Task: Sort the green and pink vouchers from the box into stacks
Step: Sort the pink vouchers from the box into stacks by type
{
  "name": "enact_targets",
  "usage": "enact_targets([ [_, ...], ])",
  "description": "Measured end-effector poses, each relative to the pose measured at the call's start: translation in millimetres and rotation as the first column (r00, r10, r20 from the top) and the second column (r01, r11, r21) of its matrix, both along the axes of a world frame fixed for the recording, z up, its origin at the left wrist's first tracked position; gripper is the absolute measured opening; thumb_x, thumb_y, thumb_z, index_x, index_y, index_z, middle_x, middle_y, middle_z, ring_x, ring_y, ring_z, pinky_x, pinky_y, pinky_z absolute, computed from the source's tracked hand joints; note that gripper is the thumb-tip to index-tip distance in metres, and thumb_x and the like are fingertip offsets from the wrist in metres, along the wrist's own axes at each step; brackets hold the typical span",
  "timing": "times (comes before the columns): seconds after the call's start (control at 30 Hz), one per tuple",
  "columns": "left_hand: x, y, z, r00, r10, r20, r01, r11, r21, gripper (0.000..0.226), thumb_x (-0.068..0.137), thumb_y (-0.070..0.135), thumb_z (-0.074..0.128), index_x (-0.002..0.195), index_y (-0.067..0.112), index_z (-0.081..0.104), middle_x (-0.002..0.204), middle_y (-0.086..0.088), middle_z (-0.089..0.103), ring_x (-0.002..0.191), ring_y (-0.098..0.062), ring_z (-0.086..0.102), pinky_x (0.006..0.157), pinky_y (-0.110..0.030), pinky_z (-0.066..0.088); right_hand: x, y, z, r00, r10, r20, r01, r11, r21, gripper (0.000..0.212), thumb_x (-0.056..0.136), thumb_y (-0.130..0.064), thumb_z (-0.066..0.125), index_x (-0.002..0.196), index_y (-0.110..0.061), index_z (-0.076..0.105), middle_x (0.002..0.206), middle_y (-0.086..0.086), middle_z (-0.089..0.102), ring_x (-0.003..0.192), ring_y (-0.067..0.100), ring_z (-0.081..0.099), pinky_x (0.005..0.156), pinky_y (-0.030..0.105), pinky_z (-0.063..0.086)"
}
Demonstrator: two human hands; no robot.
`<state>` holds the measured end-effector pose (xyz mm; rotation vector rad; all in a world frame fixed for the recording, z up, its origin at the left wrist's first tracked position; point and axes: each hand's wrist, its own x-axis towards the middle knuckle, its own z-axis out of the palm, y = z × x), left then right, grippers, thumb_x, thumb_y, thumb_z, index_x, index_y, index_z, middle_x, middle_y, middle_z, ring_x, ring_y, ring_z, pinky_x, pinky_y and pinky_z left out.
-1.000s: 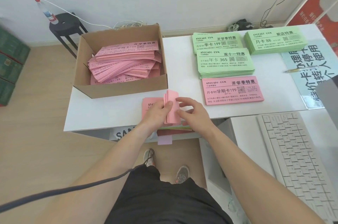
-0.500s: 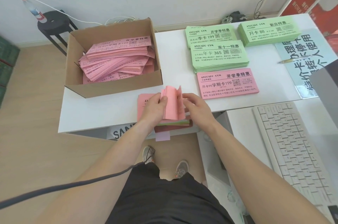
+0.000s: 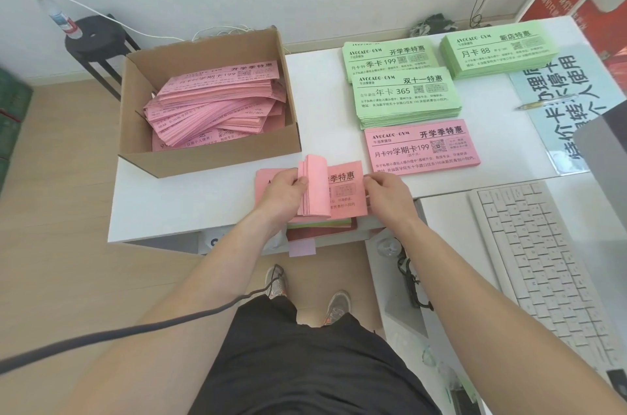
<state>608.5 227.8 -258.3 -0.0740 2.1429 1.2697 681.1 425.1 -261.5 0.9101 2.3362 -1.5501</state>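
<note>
- Since a second ago, when both hands held the upper sheets nearly on edge, the left hand [image 3: 283,192] has bent them back to the left, and a printed pink face now shows on the right half of the pink pile [image 3: 346,192].
- The right hand [image 3: 386,197] has slid from the middle out to the pile's right edge, where its curled fingers pinch it.
- The left hand's thumb and fingers grip the curled-back sheets.
- The pink pile lies at the near edge of the white table [image 3: 190,197], just in front of the cardboard box [image 3: 210,160]; thin green edges [image 3: 319,223] show under it.
- The box holds a loose, slanting heap of pink vouchers [image 3: 217,106].
- Sorted stacks lie to the right: three green stacks [image 3: 405,95] at the back and one pink stack [image 3: 420,148] in front of them, all squared and face up.
- A white keyboard [image 3: 543,265] sits on the lower desk by the right arm.
</note>
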Motion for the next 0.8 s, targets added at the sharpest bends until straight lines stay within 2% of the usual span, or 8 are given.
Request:
enact_targets([
  [0.13,-5,-5,-9,0.999,-0.005,0.047,0.003,0.999,0.039,0.037,0.087,0.042,0.046,0.1,0.017,0.068,0.104,-0.009,0.072,0.101,-0.032,0.066,0.098,-0.055,0.051,-2,1,3,1.0,-0.001,0.015,0.001,1.0,0.017,0.033,0.095,-0.028,0.044,0.088,-0.012,0.072,0.09,0.005,0.075,0.091,0.029,0.071,0.085,0.051,0.058],
  [0.23,-3,-4,3,0.997,-0.007,0.078,0.002,0.997,0.073,0.027,0.095,0.031,0.046,0.096,0.025,0.072,0.112,-0.009,0.073,0.113,-0.033,0.066,0.1,-0.057,0.05,-3,1,6,1.0,0.011,0.022,-0.011,0.999,0.03,0.034,0.092,-0.031,0.044,0.086,-0.012,0.072,0.088,0.006,0.075,0.09,0.031,0.07,0.084,0.052,0.057],
  [0.33,-1,-1,15,0.993,0.001,0.114,-0.013,0.994,0.107,0.028,0.104,0.019,0.043,0.099,0.021,0.07,0.114,-0.01,0.071,0.115,-0.036,0.065,0.099,-0.059,0.051,-4,2,9,0.999,0.023,0.034,-0.024,0.999,0.024,0.034,0.088,-0.035,0.044,0.083,-0.017,0.073,0.085,0.0,0.075,0.088,0.028,0.072,0.083,0.052,0.059],
  [0.4,0,1,20,0.989,0.003,0.146,-0.023,0.991,0.131,0.032,0.108,0.012,0.038,0.103,0.021,0.068,0.117,-0.01,0.07,0.115,-0.032,0.066,0.099,-0.056,0.052,-4,3,10,0.999,0.033,0.038,-0.034,0.999,0.026,0.034,0.089,-0.034,0.043,0.082,-0.018,0.073,0.086,-0.001,0.076,0.088,0.026,0.072,0.082,0.051,0.059],
  [0.57,-1,1,21,0.989,-0.026,0.149,0.004,0.989,0.147,0.034,0.108,0.007,0.035,0.111,0.018,0.067,0.121,-0.01,0.07,0.115,-0.03,0.067,0.098,-0.055,0.054,-8,3,14,0.998,0.055,0.032,-0.056,0.998,0.037,0.033,0.092,-0.032,0.044,0.086,-0.019,0.074,0.089,-0.003,0.076,0.09,0.024,0.072,0.083,0.049,0.059],
  [0.67,-2,3,22,0.99,-0.033,0.135,0.013,0.988,0.151,0.036,0.108,0.004,0.034,0.11,0.019,0.066,0.119,-0.008,0.069,0.116,-0.027,0.066,0.099,-0.052,0.054,-10,3,18,0.998,0.062,0.031,-0.064,0.996,0.067,0.031,0.098,-0.024,0.045,0.091,-0.013,0.073,0.094,0.002,0.075,0.093,0.025,0.069,0.082,0.045,0.058],
  [0.8,-3,5,21,0.991,-0.041,0.131,0.02,0.987,0.16,0.038,0.108,0.004,0.033,0.107,0.022,0.066,0.118,-0.008,0.07,0.116,-0.028,0.066,0.1,-0.053,0.053,-10,4,16,0.999,0.049,0.021,-0.051,0.996,0.078,0.036,0.097,-0.023,0.042,0.091,0.0,0.068,0.094,0.012,0.074,0.094,0.032,0.069,0.081,0.049,0.057],
])
